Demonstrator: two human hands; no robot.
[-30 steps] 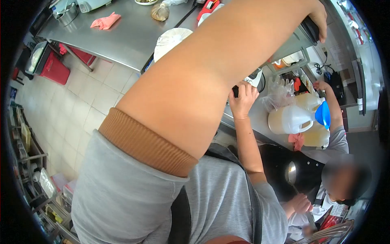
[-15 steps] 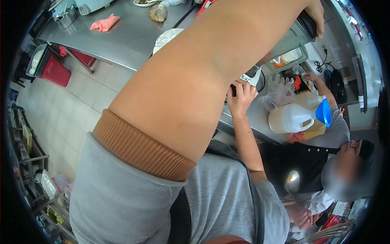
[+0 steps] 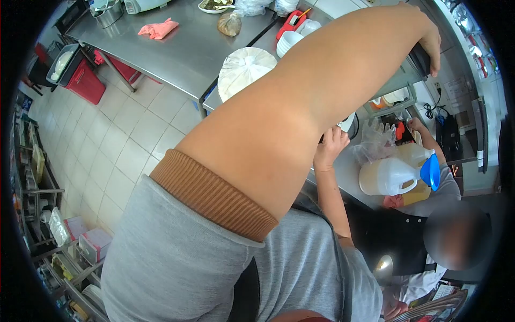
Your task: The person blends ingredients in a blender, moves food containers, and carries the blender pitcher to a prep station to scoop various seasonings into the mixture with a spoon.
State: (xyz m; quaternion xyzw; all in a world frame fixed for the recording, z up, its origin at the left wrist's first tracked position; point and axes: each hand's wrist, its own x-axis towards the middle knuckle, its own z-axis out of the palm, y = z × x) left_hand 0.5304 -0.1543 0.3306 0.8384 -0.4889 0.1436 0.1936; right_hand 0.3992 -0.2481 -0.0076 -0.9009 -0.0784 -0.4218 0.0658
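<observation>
My left arm stretches across the view from lower left to upper right. Its hand [image 3: 431,45] is curled over the black edge [image 3: 421,61] of a greenish clear panel, and part of its grip is hidden. Below that forearm, my right hand [image 3: 331,148] is closed with bent fingers at a small dark part beside a white item [image 3: 348,122], which my left arm mostly covers. What the right fingers hold is hidden. Crumpled clear plastic gloves [image 3: 374,140] lie to the right of my right hand.
Jugs [image 3: 380,177] with a blue funnel [image 3: 430,172] stand on the counter. A co-worker in a black apron [image 3: 386,228] is at the right, one hand reaching behind the jugs. A covered round container [image 3: 244,70], white bowls [image 3: 289,42] and a pink cloth [image 3: 158,29] are at upper left.
The view has shifted, so the counters and both my hands appear slightly further right and lower. More of the covered container and bowls shows. The co-worker's ladle and lower hand have moved down.
</observation>
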